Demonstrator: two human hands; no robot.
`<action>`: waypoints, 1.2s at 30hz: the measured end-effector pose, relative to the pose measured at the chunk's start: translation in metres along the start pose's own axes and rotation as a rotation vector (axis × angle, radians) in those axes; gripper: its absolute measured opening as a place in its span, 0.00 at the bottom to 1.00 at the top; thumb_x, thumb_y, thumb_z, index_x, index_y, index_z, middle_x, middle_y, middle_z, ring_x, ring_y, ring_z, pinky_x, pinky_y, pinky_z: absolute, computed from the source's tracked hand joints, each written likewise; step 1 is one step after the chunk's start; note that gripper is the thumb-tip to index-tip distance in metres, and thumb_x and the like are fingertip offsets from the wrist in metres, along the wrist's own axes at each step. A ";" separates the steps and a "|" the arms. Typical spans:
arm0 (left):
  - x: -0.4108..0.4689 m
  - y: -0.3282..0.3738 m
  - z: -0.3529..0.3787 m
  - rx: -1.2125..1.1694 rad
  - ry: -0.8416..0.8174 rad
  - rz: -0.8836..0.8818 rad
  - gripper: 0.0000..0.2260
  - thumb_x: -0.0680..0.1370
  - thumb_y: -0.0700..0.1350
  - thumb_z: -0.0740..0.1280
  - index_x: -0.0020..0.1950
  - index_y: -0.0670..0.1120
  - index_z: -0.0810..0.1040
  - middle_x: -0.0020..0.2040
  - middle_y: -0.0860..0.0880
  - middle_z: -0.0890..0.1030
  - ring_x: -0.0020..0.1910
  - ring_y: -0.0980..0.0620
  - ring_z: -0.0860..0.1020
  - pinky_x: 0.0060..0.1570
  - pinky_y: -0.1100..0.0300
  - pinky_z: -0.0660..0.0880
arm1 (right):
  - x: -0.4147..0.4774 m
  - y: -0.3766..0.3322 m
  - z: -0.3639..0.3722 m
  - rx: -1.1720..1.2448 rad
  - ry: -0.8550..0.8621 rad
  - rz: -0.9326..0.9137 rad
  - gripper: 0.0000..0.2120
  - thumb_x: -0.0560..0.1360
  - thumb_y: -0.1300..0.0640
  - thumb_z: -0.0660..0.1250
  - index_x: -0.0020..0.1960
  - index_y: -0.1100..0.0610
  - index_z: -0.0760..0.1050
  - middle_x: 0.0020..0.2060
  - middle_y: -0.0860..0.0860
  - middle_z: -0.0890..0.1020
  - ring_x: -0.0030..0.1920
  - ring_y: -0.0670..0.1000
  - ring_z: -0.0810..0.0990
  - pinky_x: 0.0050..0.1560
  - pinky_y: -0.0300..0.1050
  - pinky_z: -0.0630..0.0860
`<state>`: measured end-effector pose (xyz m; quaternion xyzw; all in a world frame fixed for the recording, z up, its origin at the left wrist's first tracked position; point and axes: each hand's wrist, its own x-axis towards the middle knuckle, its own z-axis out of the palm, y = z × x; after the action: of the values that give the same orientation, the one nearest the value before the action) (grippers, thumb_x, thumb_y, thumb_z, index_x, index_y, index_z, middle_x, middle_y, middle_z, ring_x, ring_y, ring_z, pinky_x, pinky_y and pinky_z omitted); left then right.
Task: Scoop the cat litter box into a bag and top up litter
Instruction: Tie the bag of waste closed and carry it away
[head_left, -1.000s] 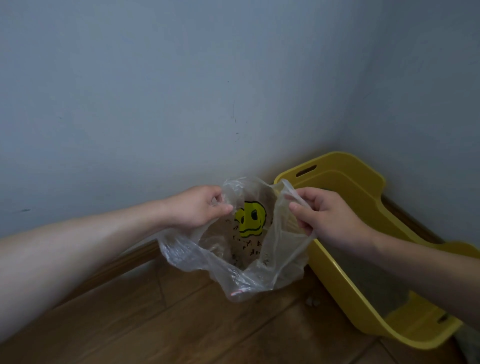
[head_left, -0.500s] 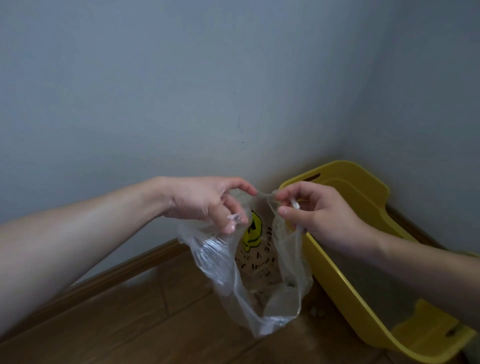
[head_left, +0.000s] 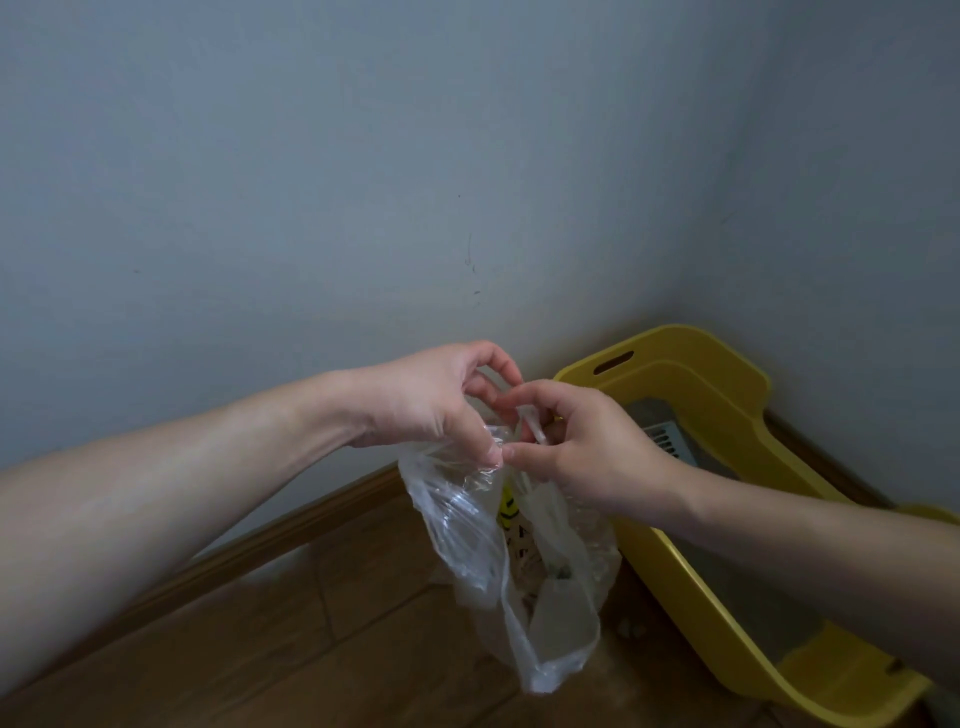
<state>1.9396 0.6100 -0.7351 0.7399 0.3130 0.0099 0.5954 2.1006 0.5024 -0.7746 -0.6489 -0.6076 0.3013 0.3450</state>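
Note:
A clear plastic bag (head_left: 524, 577) with a yellow print hangs in the air over the wooden floor. My left hand (head_left: 441, 400) pinches one handle strip at the bag's top. My right hand (head_left: 582, 441) pinches the other strip, and the two hands touch above the bag's gathered mouth. Dark bits show through the plastic low in the bag. The yellow litter box (head_left: 727, 415) sits in the room's corner to the right, behind my right forearm. Grey litter and a pale slotted scoop (head_left: 667, 439) lie inside it.
Grey walls (head_left: 363, 182) meet in a corner behind the box. A wooden skirting board (head_left: 291, 535) runs along the left wall above the wooden floor (head_left: 260, 649). A few loose litter grains (head_left: 631, 630) lie on the floor beside the box.
My hands came together from holding the bag's mouth wide. The bag's top is now gathered between them, and the bag hangs long and narrow.

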 end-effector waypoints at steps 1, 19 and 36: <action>0.000 0.000 0.000 -0.006 0.015 0.004 0.32 0.61 0.33 0.77 0.62 0.48 0.71 0.57 0.42 0.81 0.41 0.48 0.83 0.52 0.47 0.79 | 0.001 0.001 0.000 -0.016 -0.019 -0.001 0.16 0.71 0.50 0.76 0.58 0.47 0.79 0.35 0.45 0.78 0.33 0.42 0.76 0.34 0.36 0.72; -0.001 0.001 -0.007 -0.409 0.106 0.177 0.24 0.64 0.29 0.74 0.58 0.40 0.77 0.39 0.48 0.84 0.37 0.53 0.82 0.34 0.63 0.78 | 0.007 0.003 -0.013 0.117 0.153 0.195 0.10 0.77 0.53 0.71 0.41 0.57 0.81 0.25 0.50 0.78 0.24 0.44 0.74 0.27 0.41 0.74; 0.017 0.003 0.023 -0.083 0.389 0.397 0.08 0.79 0.47 0.60 0.42 0.46 0.71 0.30 0.52 0.77 0.34 0.47 0.78 0.48 0.51 0.74 | -0.008 -0.004 -0.035 0.101 -0.030 -0.067 0.24 0.71 0.63 0.75 0.66 0.54 0.75 0.45 0.50 0.82 0.46 0.48 0.82 0.50 0.47 0.82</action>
<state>1.9630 0.5978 -0.7453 0.7458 0.2696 0.2811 0.5404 2.1259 0.4920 -0.7509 -0.6055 -0.6179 0.3296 0.3780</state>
